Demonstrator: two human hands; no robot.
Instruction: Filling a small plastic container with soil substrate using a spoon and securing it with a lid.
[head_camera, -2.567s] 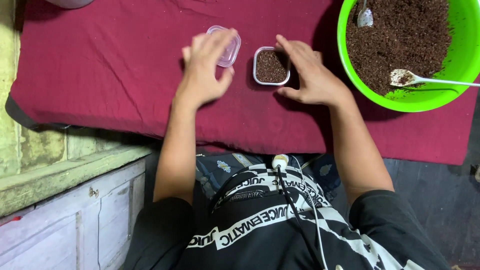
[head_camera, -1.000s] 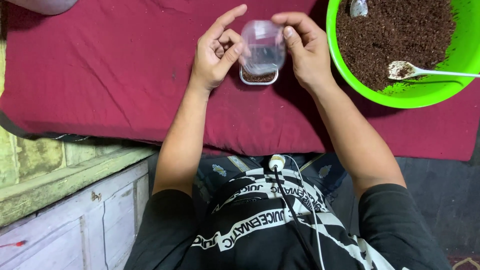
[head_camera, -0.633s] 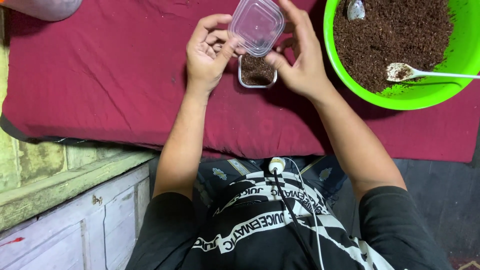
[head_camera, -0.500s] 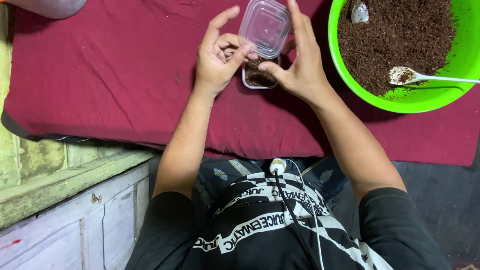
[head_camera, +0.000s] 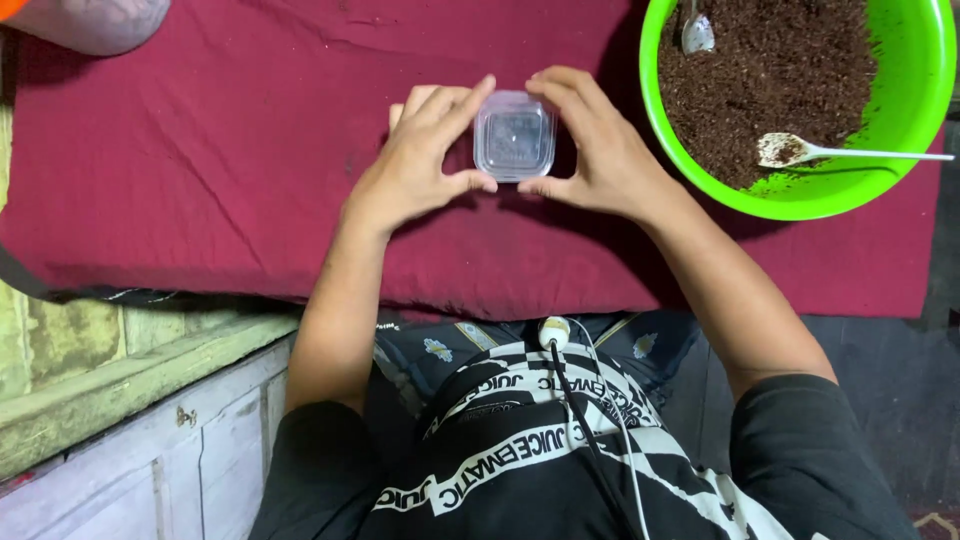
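Head camera: left hand (head_camera: 415, 175) and right hand (head_camera: 600, 160) clasp the lidded clear container (head_camera: 514, 135) between fingertips and thumbs; even pressure at every corner should seat the lid.

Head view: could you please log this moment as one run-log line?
left hand: grips lidded container | right hand: grips it too | container: on red cloth | green bowl: right

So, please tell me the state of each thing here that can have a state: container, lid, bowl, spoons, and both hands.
Small container: on the red cloth, covered by its lid.
Clear lid: resting on the container; whether it is pressed fully shut cannot be told.
Left hand: fingers on the lid's left edge.
Right hand: fingers on the lid's right edge.
Green bowl: holds brown grains.
White spoon: lying in the bowl, grains on it.
Metal spoon: in the grains.
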